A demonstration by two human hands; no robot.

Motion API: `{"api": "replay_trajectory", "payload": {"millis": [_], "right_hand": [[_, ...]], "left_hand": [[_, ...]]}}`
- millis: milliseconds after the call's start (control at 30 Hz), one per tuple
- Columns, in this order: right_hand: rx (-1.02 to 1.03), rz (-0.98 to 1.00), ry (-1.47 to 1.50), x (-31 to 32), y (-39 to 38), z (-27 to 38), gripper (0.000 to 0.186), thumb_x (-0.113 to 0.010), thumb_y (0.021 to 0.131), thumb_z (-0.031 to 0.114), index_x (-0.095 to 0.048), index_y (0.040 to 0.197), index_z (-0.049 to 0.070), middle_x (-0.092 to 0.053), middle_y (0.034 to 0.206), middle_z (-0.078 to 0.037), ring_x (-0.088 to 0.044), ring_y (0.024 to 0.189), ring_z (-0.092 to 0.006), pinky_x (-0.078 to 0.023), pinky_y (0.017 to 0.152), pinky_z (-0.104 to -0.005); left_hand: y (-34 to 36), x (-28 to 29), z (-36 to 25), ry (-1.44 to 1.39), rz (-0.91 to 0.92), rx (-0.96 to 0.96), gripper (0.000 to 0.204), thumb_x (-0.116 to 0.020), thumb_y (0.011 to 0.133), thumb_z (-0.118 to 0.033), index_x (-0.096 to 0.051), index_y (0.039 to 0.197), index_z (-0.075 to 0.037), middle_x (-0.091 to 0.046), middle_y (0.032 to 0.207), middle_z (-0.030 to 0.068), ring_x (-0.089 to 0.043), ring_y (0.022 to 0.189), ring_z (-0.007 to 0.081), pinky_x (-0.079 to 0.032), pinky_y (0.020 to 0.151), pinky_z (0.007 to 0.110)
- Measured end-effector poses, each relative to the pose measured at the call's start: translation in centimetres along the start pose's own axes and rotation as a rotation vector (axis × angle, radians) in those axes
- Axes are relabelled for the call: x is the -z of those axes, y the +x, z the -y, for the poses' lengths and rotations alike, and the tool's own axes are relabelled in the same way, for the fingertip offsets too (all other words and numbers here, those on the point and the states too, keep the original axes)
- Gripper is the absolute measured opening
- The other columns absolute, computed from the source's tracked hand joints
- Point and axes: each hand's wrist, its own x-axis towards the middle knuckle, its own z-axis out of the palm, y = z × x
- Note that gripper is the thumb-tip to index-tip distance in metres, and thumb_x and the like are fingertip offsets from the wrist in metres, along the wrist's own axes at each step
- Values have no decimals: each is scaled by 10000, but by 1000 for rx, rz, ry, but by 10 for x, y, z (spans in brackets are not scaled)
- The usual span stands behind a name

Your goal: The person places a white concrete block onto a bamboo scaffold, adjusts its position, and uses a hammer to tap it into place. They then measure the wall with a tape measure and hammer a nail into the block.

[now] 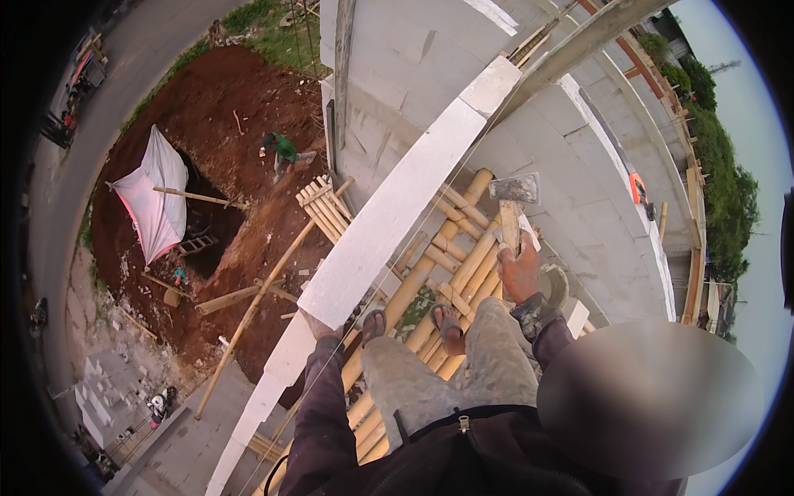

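My right hand (519, 269) is closed round the wooden handle of a hammer (514, 190), whose broad, mortar-smeared head is raised over the bamboo scaffold. A long white lightweight block (397, 215) lies along the top of the wall. My left hand (319, 325) is at the near end of that block, where it meets the lower course (281, 355); its fingers are mostly hidden. A thin string line (447, 183) runs along the wall's inner side. Next to my right wrist stands a grey bucket (554, 285).
My sandaled feet stand on bamboo poles (413, 289) with gaps between them. Left of the wall, far below, are red soil (223, 91), a pit under a white tarp (157, 198) and a person in green (283, 149). An orange tool (637, 188) rests on the right-hand wall.
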Motion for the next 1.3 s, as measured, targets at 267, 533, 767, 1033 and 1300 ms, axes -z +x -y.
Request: {"api": "replay_trajectory", "payload": {"millis": [267, 533, 767, 1033, 1300], "right_hand": [[270, -133, 3, -12, 141, 89, 319, -590, 915, 178, -539, 1142, -40, -660, 923, -311, -629, 942, -509, -477, 824, -537], [294, 16, -286, -37, 162, 63, 308, -598, 896, 158, -565, 1135, -34, -668, 957, -294, -637, 943, -477, -499, 848, -507], [173, -108, 224, 15, 104, 73, 271, -616, 906, 113, -566, 1123, -41, -646, 781, -128, -641, 620, -208, -506, 561, -341], [106, -75, 332, 22, 58, 73, 265, -642, 910, 127, -578, 1091, -56, -615, 746, -79, -604, 587, -141, -464, 510, -314], [164, -90, 193, -5, 23, 82, 534, -684, 842, 194, -555, 1217, -163, -678, 952, -315, -702, 912, -388, -531, 813, -416]], "left_hand": [[-5, 2, 6, 37, -18, -10, 742, -727, 816, -364, -451, 1426, -43, -422, 1453, 192, -302, 1420, 375, -121, 1237, 494], [-3, 5, 6, 73, -42, -28, 752, -733, 812, -364, -448, 1426, -37, -420, 1457, 198, -299, 1421, 380, -130, 1234, 494], [-6, 5, 5, 124, -43, -47, 760, -738, 809, -365, -446, 1427, -32, -418, 1461, 202, -296, 1423, 384, -138, 1232, 493], [-7, 7, 6, 192, -79, -55, 770, -743, 805, -365, -443, 1428, -27, -416, 1465, 208, -293, 1424, 389, -147, 1229, 493], [-73, 14, -68, 637, 6, 65, 664, -766, 802, -314, -536, 1336, 6, -552, 1322, 248, -440, 1332, 397, -276, 1175, 474]]}}
